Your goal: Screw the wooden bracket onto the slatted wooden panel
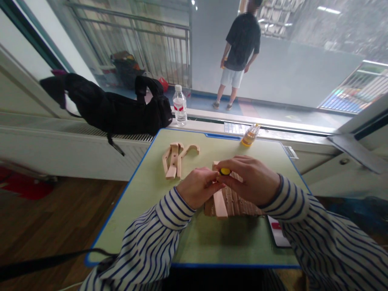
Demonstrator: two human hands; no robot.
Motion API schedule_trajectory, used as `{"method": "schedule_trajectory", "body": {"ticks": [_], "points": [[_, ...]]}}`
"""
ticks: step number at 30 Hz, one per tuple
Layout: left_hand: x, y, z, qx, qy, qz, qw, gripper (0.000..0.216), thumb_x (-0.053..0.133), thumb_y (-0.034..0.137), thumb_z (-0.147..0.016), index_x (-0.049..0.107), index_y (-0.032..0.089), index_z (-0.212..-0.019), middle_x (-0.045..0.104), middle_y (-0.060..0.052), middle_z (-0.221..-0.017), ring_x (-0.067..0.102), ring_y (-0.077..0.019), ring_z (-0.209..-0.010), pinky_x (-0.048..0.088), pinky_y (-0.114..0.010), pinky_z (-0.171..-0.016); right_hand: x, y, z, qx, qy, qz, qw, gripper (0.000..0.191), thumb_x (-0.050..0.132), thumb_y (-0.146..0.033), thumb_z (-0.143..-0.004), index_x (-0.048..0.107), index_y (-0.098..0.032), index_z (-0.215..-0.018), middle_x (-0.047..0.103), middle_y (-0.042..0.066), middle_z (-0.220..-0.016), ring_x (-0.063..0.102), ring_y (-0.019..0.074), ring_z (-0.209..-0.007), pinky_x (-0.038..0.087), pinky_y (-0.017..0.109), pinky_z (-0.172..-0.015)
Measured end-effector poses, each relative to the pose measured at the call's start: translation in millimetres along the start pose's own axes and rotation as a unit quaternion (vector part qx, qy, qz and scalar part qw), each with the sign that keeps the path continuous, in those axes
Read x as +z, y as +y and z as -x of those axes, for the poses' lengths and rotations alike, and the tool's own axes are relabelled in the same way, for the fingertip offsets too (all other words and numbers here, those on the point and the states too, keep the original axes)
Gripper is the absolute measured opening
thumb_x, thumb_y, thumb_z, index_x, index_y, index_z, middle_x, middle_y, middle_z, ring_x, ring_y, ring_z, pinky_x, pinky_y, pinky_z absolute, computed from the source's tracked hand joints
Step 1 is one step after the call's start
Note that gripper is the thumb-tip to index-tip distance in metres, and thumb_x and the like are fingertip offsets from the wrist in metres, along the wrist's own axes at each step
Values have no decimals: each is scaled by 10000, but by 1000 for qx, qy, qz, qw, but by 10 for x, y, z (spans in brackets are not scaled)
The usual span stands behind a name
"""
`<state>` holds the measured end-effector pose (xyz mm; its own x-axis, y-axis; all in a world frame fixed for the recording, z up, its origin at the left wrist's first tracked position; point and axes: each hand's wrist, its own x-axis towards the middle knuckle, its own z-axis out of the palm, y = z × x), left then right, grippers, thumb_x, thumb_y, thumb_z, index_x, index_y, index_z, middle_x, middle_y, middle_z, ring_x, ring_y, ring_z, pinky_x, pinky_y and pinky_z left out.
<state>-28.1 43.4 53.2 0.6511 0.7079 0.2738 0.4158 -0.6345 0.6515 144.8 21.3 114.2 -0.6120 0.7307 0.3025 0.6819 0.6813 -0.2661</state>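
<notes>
My right hand is closed, with fingers and thumb around a short yellow-and-black tool handle, whose other end is hidden. Close against it, my left hand pinches something too small to make out between thumb and fingers. Both hands are over a pale wooden piece, which lies on a brown block of corrugated cardboard. To the left on the table are several shaped wooden pieces grouped together, one with a curved hook end.
A light green table with a blue edge stands by a window. At its far edge a small clear bottle with yellow liquid leans. On the sill are a water bottle and a black bag. A person stands beyond the glass.
</notes>
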Motion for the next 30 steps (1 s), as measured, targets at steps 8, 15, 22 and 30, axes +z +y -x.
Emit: {"method": "schedule_trajectory", "body": {"ticks": [8, 15, 22, 30], "points": [[-17, 5, -28, 3, -10, 21, 1000, 130, 523, 224, -832, 627, 152, -802, 636, -28, -760, 588, -144, -717, 460, -249, -664, 50, 3, 26, 14, 36, -2, 999, 216, 478, -334, -865, 579, -158, -940, 654, 50, -830, 575, 150, -764, 437, 282, -717], [36, 17, 1, -17, 54, 3, 998, 131, 586, 279, -784, 662, 176, -808, 635, -4, -708, 583, -137, -666, 448, -244, -627, 79, -3, 49, 39, 51, -7, 998, 254, 493, -351, -854, 589, -150, -976, 659, 63, -861, 591, 155, -778, 450, 282, -725], [50, -30, 39, -25, 77, -15, 997, 135, 574, 280, -796, 675, 190, -802, 623, 11, -664, 568, -112, -613, 429, -211, -580, 59, -26, 5, 53, 37, -6, 998, 278, 513, -320, -835, 571, -157, -1052, 656, 64, -945, 592, 171, -866, 453, 301, -782], [6, -39, 33, 7, 55, -7, 998, 152, 561, 303, -818, 663, 191, -825, 640, 4, -699, 585, -129, -680, 442, -229, -642, -40, -31, 7, -22, 12, -30, 999, 239, 495, -185, -816, 572, -151, -1039, 659, 62, -957, 585, 159, -868, 452, 293, -792]]}}
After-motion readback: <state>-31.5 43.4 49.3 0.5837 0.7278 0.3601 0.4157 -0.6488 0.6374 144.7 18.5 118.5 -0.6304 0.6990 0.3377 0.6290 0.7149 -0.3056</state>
